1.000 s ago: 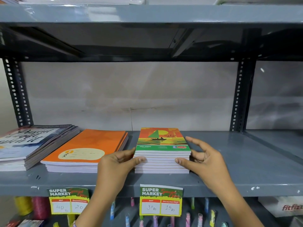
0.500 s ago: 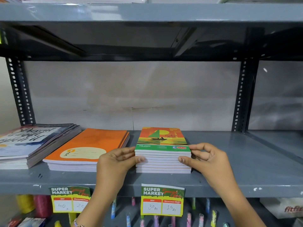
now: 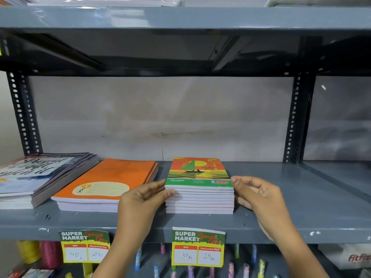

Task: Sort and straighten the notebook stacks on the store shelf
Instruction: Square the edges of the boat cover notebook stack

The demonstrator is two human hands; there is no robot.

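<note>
A stack of small notebooks with an orange and green sailboat cover (image 3: 198, 173) stands squared in the middle of the grey shelf (image 3: 297, 199). My left hand (image 3: 138, 199) grips its left side, thumb on the front edges and fingers at the top left corner. My right hand (image 3: 259, 197) sits at the right side, fingers loosely curled by the top right corner and thumb beside the lower books. Left of it lies a stack of larger orange notebooks (image 3: 108, 179), slightly fanned. At the far left is a taller, uneven stack with lettered grey covers (image 3: 36, 173).
An upper shelf (image 3: 180, 19) hangs low overhead. Perforated uprights (image 3: 295, 117) stand at the back left and right. Price tags (image 3: 197, 247) hang from the front lip. Below are pens, thread spools (image 3: 38, 253) and a white box (image 3: 351, 255). Bare shelf extends right.
My right thumb has come off the stack's front edge and the hand has drawn to the right side, fingers curling. My left hand stays on the left edge. The view has shifted slightly.
</note>
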